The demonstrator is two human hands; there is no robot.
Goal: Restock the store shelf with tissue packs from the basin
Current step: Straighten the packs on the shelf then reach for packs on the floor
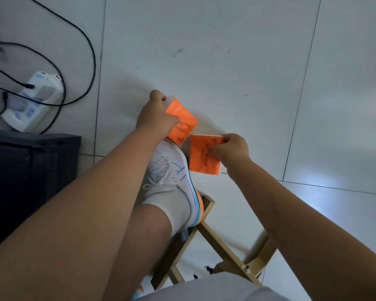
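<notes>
I look straight down at a white tiled floor. My left hand [155, 115] grips an orange tissue pack [183, 122] by its left edge, just past the toe of my shoe. To its right, my right hand [231, 149] pinches a second orange tissue pack [201, 156] at its upper right corner. Both packs are held above the floor, side by side, almost touching. Neither the basin nor the store shelf is in view.
My white sneaker [172, 177] rests on a wooden stool frame [217, 242] below the packs. A white power strip [34, 101] with black cables lies at the left. A dark box [28, 174] stands at the left edge.
</notes>
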